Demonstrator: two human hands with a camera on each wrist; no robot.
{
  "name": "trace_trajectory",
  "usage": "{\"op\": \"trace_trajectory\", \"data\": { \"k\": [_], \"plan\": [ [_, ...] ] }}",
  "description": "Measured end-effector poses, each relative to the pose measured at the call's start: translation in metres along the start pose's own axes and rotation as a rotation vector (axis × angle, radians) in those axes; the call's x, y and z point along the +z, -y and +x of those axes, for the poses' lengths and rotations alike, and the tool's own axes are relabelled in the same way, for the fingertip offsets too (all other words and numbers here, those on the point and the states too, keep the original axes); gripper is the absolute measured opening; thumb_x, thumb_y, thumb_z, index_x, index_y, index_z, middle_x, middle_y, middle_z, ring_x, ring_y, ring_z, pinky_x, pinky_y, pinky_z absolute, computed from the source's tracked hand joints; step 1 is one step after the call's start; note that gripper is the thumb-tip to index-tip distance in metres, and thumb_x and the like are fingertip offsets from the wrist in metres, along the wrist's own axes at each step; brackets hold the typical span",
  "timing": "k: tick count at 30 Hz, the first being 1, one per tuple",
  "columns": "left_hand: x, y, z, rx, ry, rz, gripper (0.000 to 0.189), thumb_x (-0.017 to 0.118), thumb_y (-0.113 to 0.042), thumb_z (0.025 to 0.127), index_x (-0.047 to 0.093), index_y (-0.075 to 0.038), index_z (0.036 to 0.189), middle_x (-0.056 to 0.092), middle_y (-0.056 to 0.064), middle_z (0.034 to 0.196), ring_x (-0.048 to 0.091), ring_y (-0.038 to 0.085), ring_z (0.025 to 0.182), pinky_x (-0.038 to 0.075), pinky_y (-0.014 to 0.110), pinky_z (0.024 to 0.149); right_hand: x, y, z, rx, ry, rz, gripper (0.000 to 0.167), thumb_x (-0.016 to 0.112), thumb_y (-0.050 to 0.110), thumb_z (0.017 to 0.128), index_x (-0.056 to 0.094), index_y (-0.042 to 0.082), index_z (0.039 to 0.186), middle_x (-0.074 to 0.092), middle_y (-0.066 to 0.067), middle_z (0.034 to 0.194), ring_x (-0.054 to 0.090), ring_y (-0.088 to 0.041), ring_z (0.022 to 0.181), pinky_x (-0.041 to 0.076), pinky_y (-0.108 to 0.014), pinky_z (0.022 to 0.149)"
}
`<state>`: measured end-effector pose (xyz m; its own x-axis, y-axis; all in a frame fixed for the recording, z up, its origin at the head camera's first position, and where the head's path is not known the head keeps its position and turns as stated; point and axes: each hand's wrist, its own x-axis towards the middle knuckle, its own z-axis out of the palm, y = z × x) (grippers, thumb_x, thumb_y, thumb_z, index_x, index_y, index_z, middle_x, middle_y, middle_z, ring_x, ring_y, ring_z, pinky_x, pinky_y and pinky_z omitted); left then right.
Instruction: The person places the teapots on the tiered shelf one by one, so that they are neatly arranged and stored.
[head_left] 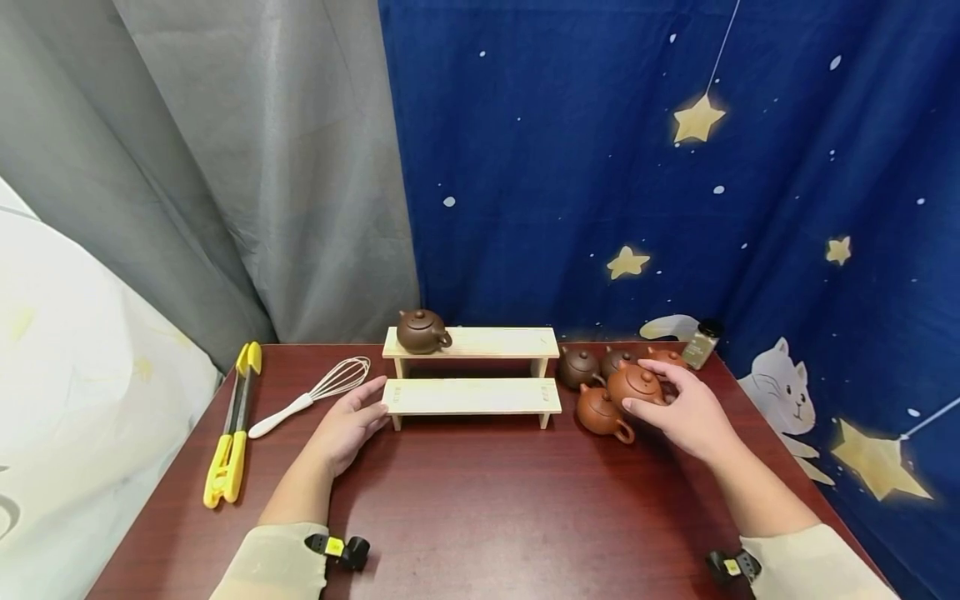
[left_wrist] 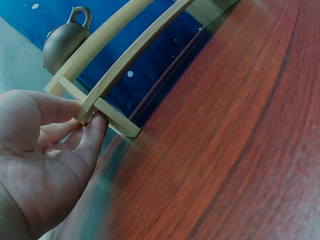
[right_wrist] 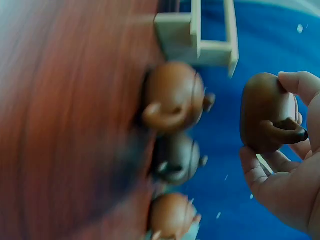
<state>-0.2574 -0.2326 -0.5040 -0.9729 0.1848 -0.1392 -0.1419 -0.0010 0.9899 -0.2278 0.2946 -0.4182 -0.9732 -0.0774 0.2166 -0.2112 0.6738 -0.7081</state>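
Observation:
My right hand [head_left: 692, 412] grips an orange-brown clay teapot [head_left: 633, 384] around its body, raised clear of the table in the right wrist view. Thumb and fingers of my left hand [left_wrist: 55, 155] pinch the left end of the lower board on a two-step wooden stand [head_left: 472, 398]. On the upper step, at its left end, sits a dark brown teapot [head_left: 422, 332]. Beside the stand's right end are more teapots: an orange-brown teapot [head_left: 600, 412] in front, a dark teapot [head_left: 577, 367] behind it, another dark teapot [head_left: 615, 360], and an orange-brown teapot [head_left: 666, 358] partly hidden by my hand.
A small jar with a dark lid [head_left: 702, 343] stands at the back right corner. On the left lie a whisk [head_left: 315, 397] with a white handle and yellow-and-black tongs [head_left: 233, 425]. Curtains [head_left: 555, 183] hang right behind the table's back edge.

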Motion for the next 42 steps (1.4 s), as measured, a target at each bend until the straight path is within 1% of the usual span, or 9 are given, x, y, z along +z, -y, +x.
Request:
{"op": "trace_trajectory", "data": {
  "k": [7,10,14,17,20,24,29,36,42],
  "plan": [
    [-0.001,-0.002,0.001,-0.006,-0.005,-0.014,0.066,0.048,-0.005,0.111,0.02,-0.008,0.172,0.033,0.016,0.172,0.059,-0.005,0.124,0.051,0.013,0.101,0.026,0.039,0.008,-0.036,0.038,0.118,0.071,0.089,0.029,0.089,0.059,0.013,0.151,0.068,-0.015,0.14,0.071,-0.027,0.118,0.055,-0.015,0.089],
    [0.0,-0.002,0.001,-0.008,-0.007,-0.007,0.066,0.048,-0.005,0.111,0.021,-0.008,0.171,0.033,0.016,0.173,0.058,-0.005,0.124,0.051,0.013,0.101,0.039,0.055,0.016,-0.052,0.051,0.158,0.07,0.09,0.028,0.088,0.06,0.013,0.15,0.066,-0.013,0.143,0.071,-0.029,0.121,0.056,-0.018,0.092],
    [0.0,-0.001,0.0,-0.009,-0.01,0.002,0.066,0.048,-0.006,0.111,0.022,-0.008,0.171,0.032,0.015,0.173,0.057,-0.005,0.124,0.051,0.012,0.1,0.055,0.073,0.027,-0.074,0.067,0.198,0.071,0.092,0.029,0.085,0.062,0.016,0.148,0.064,-0.01,0.146,0.071,-0.029,0.124,0.059,-0.031,0.1],
    [-0.001,0.0,0.0,-0.008,-0.007,0.004,0.066,0.049,-0.006,0.111,0.022,-0.007,0.171,0.031,0.015,0.174,0.057,-0.006,0.123,0.051,0.011,0.099,0.066,0.084,0.036,-0.084,0.079,0.207,0.072,0.092,0.03,0.084,0.062,0.016,0.148,0.063,-0.009,0.148,0.071,-0.031,0.125,0.06,-0.043,0.103],
    [-0.002,0.0,0.001,-0.007,-0.005,0.004,0.066,0.049,-0.006,0.111,0.022,-0.007,0.171,0.03,0.015,0.174,0.057,-0.006,0.122,0.051,0.011,0.098,0.076,0.094,0.047,-0.094,0.082,0.184,0.071,0.092,0.032,0.083,0.063,0.017,0.147,0.063,-0.008,0.146,0.069,-0.031,0.125,0.06,-0.049,0.104],
    [-0.002,0.0,0.002,-0.003,-0.002,0.004,0.066,0.049,-0.006,0.111,0.021,-0.007,0.171,0.029,0.015,0.174,0.057,-0.004,0.124,0.052,0.013,0.099,0.088,0.107,0.064,-0.101,0.094,0.161,0.071,0.092,0.037,0.083,0.065,0.019,0.146,0.064,-0.007,0.144,0.068,-0.03,0.123,0.06,-0.049,0.101],
    [-0.003,0.001,0.002,0.0,0.002,-0.006,0.066,0.048,-0.005,0.111,0.021,-0.007,0.171,0.029,0.015,0.174,0.059,-0.005,0.123,0.052,0.014,0.099,0.101,0.117,0.087,-0.104,0.126,0.184,0.074,0.092,0.038,0.082,0.064,0.017,0.147,0.066,-0.006,0.142,0.069,-0.029,0.119,0.061,-0.046,0.097],
    [-0.002,0.002,0.002,-0.005,-0.002,-0.021,0.065,0.047,-0.004,0.111,0.021,-0.007,0.171,0.032,0.018,0.172,0.06,-0.006,0.12,0.052,0.014,0.099,0.124,0.126,0.114,-0.092,0.143,0.23,0.072,0.091,0.031,0.084,0.063,0.011,0.147,0.069,-0.008,0.139,0.07,-0.026,0.118,0.06,-0.042,0.101],
    [-0.002,0.002,0.002,-0.012,-0.002,-0.012,0.065,0.047,-0.005,0.111,0.022,-0.008,0.171,0.032,0.017,0.172,0.059,-0.006,0.122,0.052,0.013,0.099,0.14,0.13,0.128,-0.072,0.132,0.202,0.07,0.091,0.034,0.084,0.064,0.014,0.145,0.069,-0.007,0.138,0.068,-0.025,0.121,0.058,-0.044,0.105]
  ]
}}
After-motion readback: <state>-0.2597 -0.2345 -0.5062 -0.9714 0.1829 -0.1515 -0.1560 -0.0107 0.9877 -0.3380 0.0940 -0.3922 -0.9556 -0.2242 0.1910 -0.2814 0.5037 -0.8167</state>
